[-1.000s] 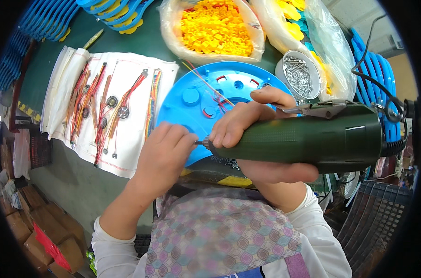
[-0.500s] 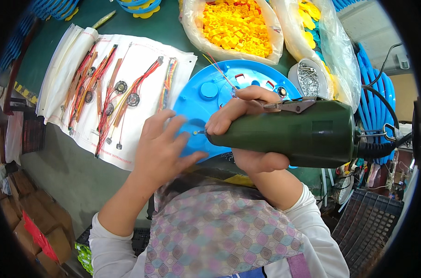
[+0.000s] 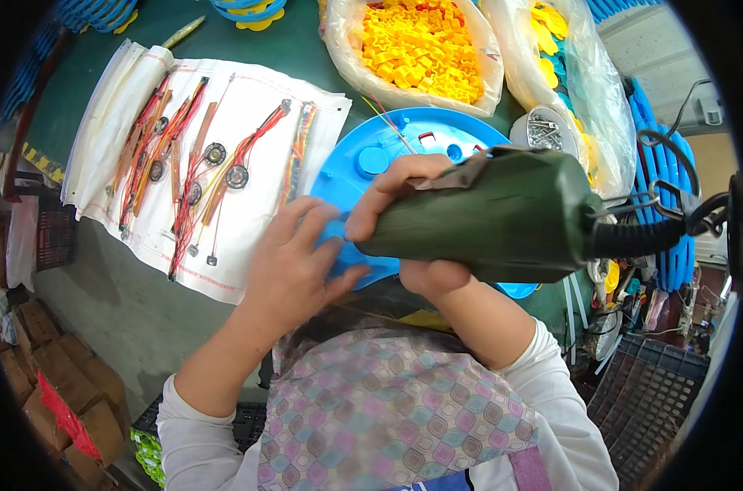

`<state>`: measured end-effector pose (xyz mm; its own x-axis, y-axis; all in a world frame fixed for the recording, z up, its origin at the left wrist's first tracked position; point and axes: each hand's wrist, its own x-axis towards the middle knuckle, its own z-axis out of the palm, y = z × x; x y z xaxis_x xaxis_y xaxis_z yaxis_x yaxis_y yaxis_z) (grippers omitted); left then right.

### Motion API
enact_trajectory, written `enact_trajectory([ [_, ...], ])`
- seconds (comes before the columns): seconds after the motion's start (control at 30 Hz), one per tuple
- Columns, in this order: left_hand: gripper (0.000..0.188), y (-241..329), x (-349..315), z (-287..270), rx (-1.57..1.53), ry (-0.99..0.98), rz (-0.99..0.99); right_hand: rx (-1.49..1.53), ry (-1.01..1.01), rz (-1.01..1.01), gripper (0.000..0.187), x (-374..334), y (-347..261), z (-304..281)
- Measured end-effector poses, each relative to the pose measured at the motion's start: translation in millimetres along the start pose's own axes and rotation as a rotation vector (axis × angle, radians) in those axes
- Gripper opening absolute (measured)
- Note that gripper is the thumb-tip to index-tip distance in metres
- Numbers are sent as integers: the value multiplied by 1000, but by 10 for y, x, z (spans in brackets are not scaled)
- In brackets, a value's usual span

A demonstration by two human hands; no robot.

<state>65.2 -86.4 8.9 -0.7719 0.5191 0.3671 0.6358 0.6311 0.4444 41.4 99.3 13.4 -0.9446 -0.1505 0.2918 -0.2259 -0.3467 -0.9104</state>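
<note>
In my right hand [image 3: 404, 192] is a dark green electric screwdriver [image 3: 478, 225], its tip pointing left and hidden behind my fingers. Under it lies a round blue plastic shell [image 3: 339, 176] with raised posts and small openings. My left hand [image 3: 294, 262] rests at the shell's near left edge, fingers apart and slightly bent, close to the screwdriver's tip. Thin red and yellow wires [image 3: 392, 127] rise from inside the shell. The screwdriver and my right hand cover much of the shell.
Left of the shell, wired small speakers [image 3: 237, 177] lie on a white sheet [image 3: 257, 82]. Behind stands a bag of yellow plastic parts [image 3: 421, 53]. A bowl of screws [image 3: 543, 131] sits at the right, near stacked blue shells [image 3: 662, 180]. The screwdriver's black cable [image 3: 641, 239] trails right.
The screwdriver has shifted a little left and tilted, its back end rising toward me. My left hand has moved slightly right, onto the shell's edge, and is no longer blurred.
</note>
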Motion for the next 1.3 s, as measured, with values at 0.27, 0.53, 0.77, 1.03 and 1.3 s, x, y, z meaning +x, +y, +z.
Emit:
enact_trajectory([
  [0.27, 42, 10, -24, 22, -5, 12, -26, -71, 88, 45, 115, 179, -40, 69],
  [0.53, 28, 96, 160, -225, 103, -162, 64, 130, 446, -341, 98, 66, -640, -587],
  [0.77, 20, 427, 1249, 92, -254, -35, 232, -437, 998, -605, 88, -97, -1309, -1512],
  [1.03, 12, 815, 2612, 1363, -245, -169, 269, -321, 780, -480, 90, -42, -1083, -2144],
  [1.3, 14, 858, 2846, 1616, 89, -517, 260, -242, 700, -432, 88, 79, -698, -2365],
])
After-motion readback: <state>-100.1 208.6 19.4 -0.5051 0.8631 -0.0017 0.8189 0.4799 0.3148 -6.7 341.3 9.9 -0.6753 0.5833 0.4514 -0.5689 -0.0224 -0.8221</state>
